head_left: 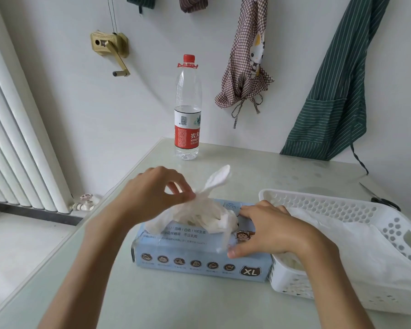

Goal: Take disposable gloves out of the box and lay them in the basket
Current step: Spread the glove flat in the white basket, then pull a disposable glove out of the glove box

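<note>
Head view, nearest first: both forearms reach forward over the table [152, 293]. Right hand [266, 231] lies flat on the top of the blue glove box [199, 260], fingers straight and slightly spread, thumb at the box's near top edge; it seems to steady the box. Just left of those fingertips, thin white gloves [199, 214] bunch out of the box opening. Left hand [157, 193] is raised above the box, thumb and fingertips pinching the top of the bunch, a loose end standing up beyond the pinch. Film looks very light, limp and clingy, so more than one may come out together; best taken near the cuff, pulled gently. White perforated basket [330, 205] sits just right of the right hand, touching the box, white sheets already inside. Beyond the fingers, a water bottle [187, 110] stands by the wall.
</note>
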